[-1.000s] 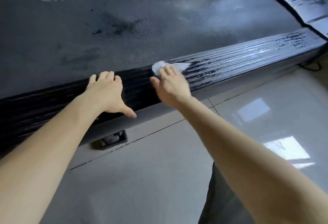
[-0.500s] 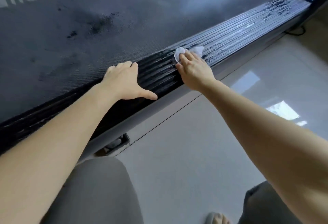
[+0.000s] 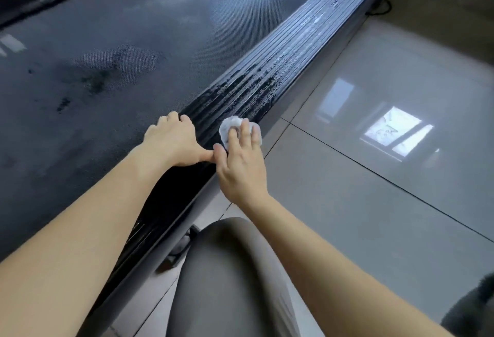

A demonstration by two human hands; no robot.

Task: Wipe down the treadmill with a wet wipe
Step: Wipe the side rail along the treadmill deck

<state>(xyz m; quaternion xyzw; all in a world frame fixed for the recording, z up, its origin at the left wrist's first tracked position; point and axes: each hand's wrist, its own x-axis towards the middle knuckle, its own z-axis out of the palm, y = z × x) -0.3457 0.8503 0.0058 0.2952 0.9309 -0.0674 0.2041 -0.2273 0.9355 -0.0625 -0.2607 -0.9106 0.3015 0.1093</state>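
Since the earlier frame the right hand (image 3: 240, 161) had drawn the wipe (image 3: 232, 125) back along the side rail (image 3: 283, 69) of the treadmill (image 3: 203, 24). It now lay just beside the left hand (image 3: 172, 141); the two hands, previously apart, met at the thumbs.

The wipe, a crumpled white wad, sat on the ribbed black rail at twelve o'clock from the right wrist. The right hand's fingers (image 3: 255, 136) lay straight and flat over it, pressing it down without clenching it.

The left hand, at nine o'clock from the wipe, was braced on the inner edge of the rail where it met the belt (image 3: 128, 29). It grasped nothing; its fingers were bent at the knuckles and its thumb stretched toward three o'clock.

Wet streaks (image 3: 256, 88) marked the rail from the wipe toward one o'clock. Dark blotches (image 3: 107, 75) showed on the belt at ten o'clock from the left hand. A grey-clad knee (image 3: 227, 270) occupied six o'clock, beside glossy floor tiles (image 3: 374, 189).
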